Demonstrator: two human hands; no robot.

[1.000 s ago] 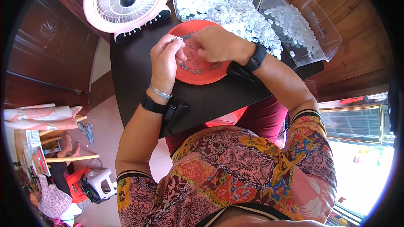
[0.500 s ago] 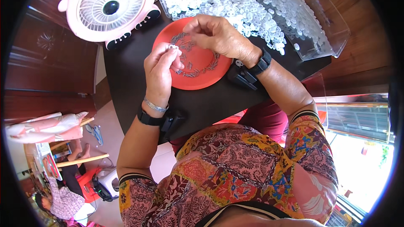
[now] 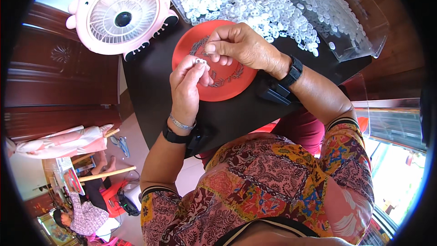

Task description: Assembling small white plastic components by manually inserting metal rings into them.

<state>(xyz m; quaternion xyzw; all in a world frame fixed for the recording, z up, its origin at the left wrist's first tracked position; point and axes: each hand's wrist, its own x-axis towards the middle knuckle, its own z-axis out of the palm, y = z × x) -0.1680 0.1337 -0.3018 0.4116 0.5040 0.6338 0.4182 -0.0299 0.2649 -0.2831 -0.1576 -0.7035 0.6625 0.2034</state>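
Between the thumb and forefinger of my left hand (image 3: 185, 82) is a small white plastic piece (image 3: 200, 61) with holes in it. My right hand (image 3: 248, 48) is just above and to the right of it, thumb and forefinger pressed together. Whatever sits in that pinch is too small to make out. Both hands are over a round red plate (image 3: 246, 83). Small thin grey pins (image 3: 219, 82) lie scattered in a ring on the plate, partly covered by my hands.
Beyond the plate spreads a heap of small white plastic pieces (image 3: 255, 11). A clear bin (image 3: 380, 48) at the far right holds more. A pink fan (image 3: 88, 34) stands at the far left on the dark table (image 3: 148, 109). Another person (image 3: 88, 214) sits at lower left.
My right hand has come down closer to the white piece, its fingertips now pinched beside it. The left hand keeps hold of the piece. The whole view has shifted slightly.
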